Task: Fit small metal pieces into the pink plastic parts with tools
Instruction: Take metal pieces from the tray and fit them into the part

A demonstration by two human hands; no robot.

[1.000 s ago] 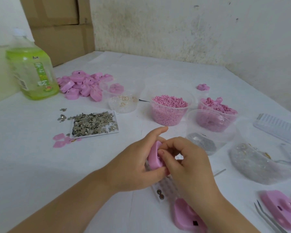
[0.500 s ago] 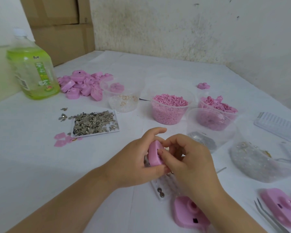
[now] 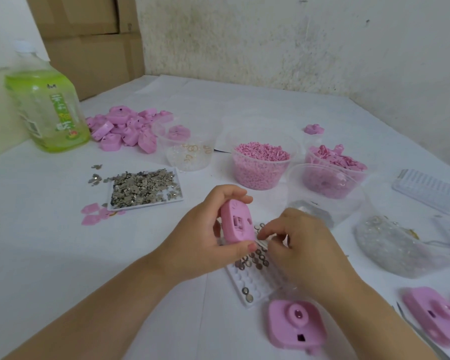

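My left hand point(image 3: 200, 245) grips a pink plastic part point(image 3: 235, 222) on edge, its recessed slot facing me. My right hand point(image 3: 299, 248) hovers just right of it, fingers curled, fingertips down at a white celled tray point(image 3: 247, 287) holding several small round metal pieces point(image 3: 257, 258). Whether a piece sits between those fingertips is hidden. Another pink part point(image 3: 294, 323) lies face up near the front, and one more pink part point(image 3: 431, 313) lies at the far right beside tweezers point(image 3: 421, 336).
A flat tray of metal bits point(image 3: 143, 188), a heap of pink parts point(image 3: 125, 128) and a green bottle point(image 3: 50, 110) stand to the left. Clear tubs of rings point(image 3: 187, 152), pink pellets point(image 3: 260, 162) and pink pieces point(image 3: 333, 165) stand behind; a plastic bag point(image 3: 390, 245) lies right.
My right hand has come off the pink part and dropped to the celled tray. My left hand has turned the part so its slotted face shows.
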